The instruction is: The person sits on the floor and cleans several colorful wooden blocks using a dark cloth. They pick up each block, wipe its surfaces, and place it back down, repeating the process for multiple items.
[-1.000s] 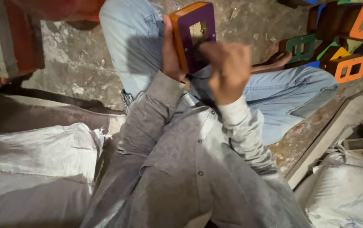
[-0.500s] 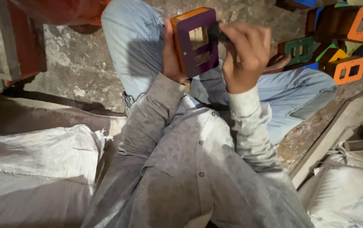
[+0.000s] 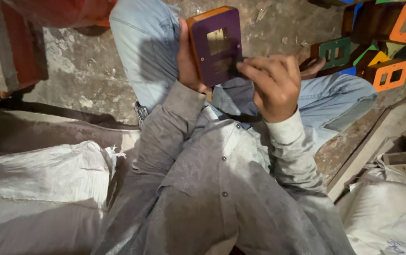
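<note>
The scene was dim and warm-toned, with light falling from about one o'clock onto the grey shirt [image 3: 222, 189] and sacks [image 3: 42, 174]. Deep shadow filled nine o'clock. Focus was soft throughout, the hands slightly blurred, and the edges bent by wide-angle distortion.

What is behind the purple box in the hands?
Behind the purple box, the left hand grips its back edge, with a blue-jeaned leg and dusty floor beyond. The box's back is hidden.
</note>
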